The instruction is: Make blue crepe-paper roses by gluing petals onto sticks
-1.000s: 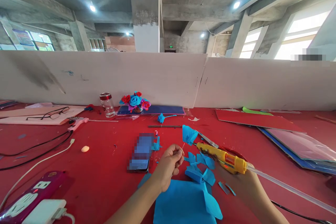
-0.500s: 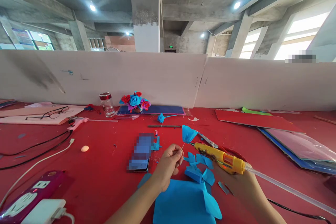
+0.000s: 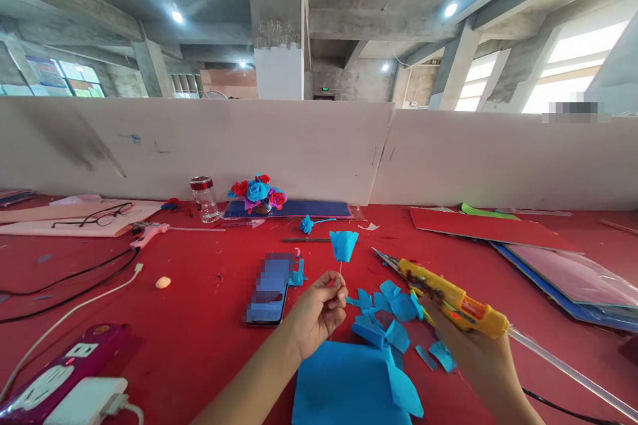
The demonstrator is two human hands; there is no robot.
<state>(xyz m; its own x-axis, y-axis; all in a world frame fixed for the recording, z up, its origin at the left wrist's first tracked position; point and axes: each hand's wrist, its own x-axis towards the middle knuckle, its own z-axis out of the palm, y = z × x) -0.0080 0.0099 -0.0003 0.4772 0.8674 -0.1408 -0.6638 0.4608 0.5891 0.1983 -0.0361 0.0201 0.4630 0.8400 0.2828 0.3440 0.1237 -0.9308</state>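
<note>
Between thumb and fingers, my left hand [image 3: 321, 305] pinches a thin stem topped by a blue paper flower [image 3: 343, 246], held upright above the table. My right hand [image 3: 463, 339] is wrapped round a yellow glue gun [image 3: 453, 295], a long clear glue stick [image 3: 563, 368] running out of its back end. The gun's tip points up and left, apart from the flower. Several cut blue paper petals [image 3: 393, 302] lie between my hands. Nearer to me are blue paper sheets [image 3: 343, 385]. Scissors [image 3: 386, 257] lie partly hidden behind the gun.
A phone [image 3: 269, 292] lies left of my left hand. Farther back are a loose blue flower [image 3: 308, 224], a flower bouquet [image 3: 258, 192] and a glass jar [image 3: 204, 199]. A power strip [image 3: 64, 362], cables and a pink glue gun [image 3: 151, 234] occupy the left; coloured sheets [image 3: 573, 275] the right.
My right hand has drawn the glue gun right and down, away from the flower. The flower has turned more upright and shifted slightly left in my left hand.
</note>
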